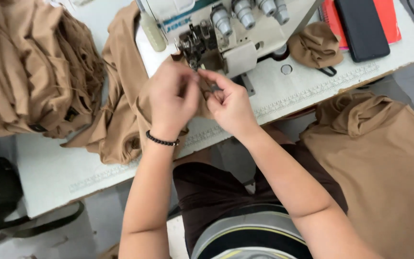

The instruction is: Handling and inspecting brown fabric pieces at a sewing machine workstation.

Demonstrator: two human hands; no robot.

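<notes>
From the camera on my head I look down at my two hands, which meet just in front of the sewing machine (216, 33) on the white table (53, 177).

My left hand (171, 100) shows its back to me. The wrist is bent a little and carries a bracelet of black beads (162, 141), and the forearm comes up from the lower edge of the picture, almost straight. The fingers are curled together toward the machine's foot; their tips are hidden behind the hand, so I cannot tell exactly what they pinch, but they are closed on the tan fabric piece (120, 120).

My right hand (231, 103) comes from the right, with the forearm crossing diagonally over my lap. Its fingers are bent inward and close on the same cloth, and the fingertips touch the fingers of the left hand.

The tan fabric piece lies under both hands, hangs to the left over the table and runs up beside the machine. A big pile of tan garments (29, 67) rests at the far left, well apart from my hands. Another tan cloth heap (379, 158) is at my right side, beside my right forearm.
</notes>
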